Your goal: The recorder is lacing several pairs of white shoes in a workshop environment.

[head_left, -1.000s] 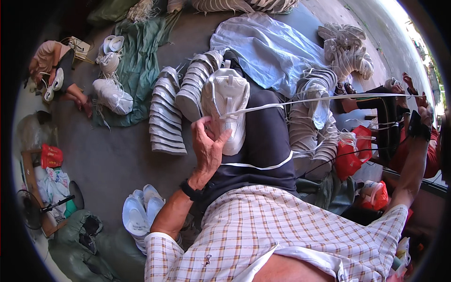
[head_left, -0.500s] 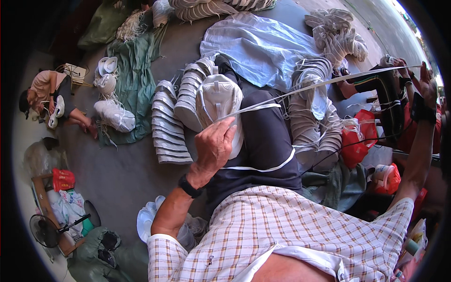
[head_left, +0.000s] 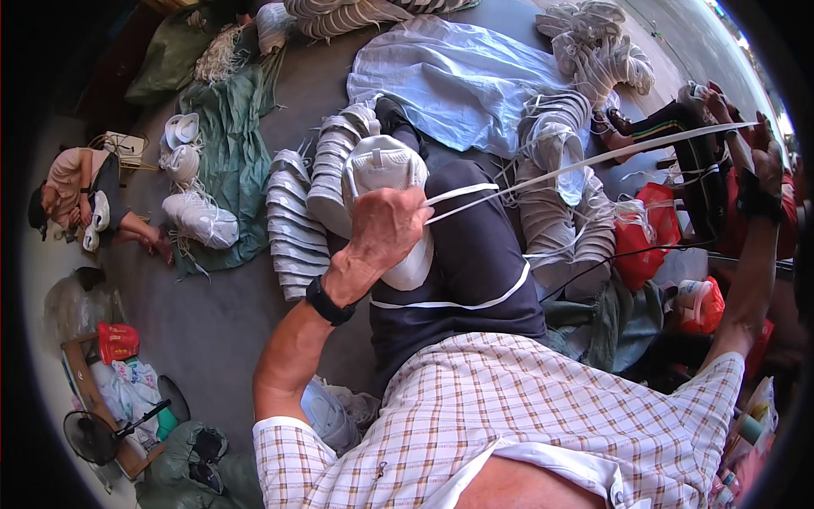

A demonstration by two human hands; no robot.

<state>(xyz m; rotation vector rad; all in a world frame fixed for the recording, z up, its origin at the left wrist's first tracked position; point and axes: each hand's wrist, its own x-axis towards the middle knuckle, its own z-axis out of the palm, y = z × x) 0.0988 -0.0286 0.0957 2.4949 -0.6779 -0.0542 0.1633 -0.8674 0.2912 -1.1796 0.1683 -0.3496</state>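
Note:
A pale sneaker (head_left: 386,161) rests on my lap, toe toward me, partly covered by my left hand (head_left: 383,225). That hand is closed on a white shoelace (head_left: 593,160) beside the shoe's laced front. Two strands leave the fist; the lace runs taut up and across to the far right. My right hand (head_left: 768,157), arm stretched out at the picture's rim, grips its other end; its fingers are small and partly dark there. Another white cord (head_left: 475,304) lies across my dark trousers.
Nested rows of pale shoes stand left (head_left: 292,225) and right (head_left: 547,225) of my legs. Beyond lies a light-blue sheet (head_left: 449,76). A red bag (head_left: 646,237) and a co-worker's legs (head_left: 678,140) are at right. Another person (head_left: 76,187) holds shoes at far left. A fan (head_left: 91,439) stands lower left.
My left hand has turned over into a tighter fist and covers more of the shoe. My right hand stays far out with the lace taut. The whole view has shifted slightly.

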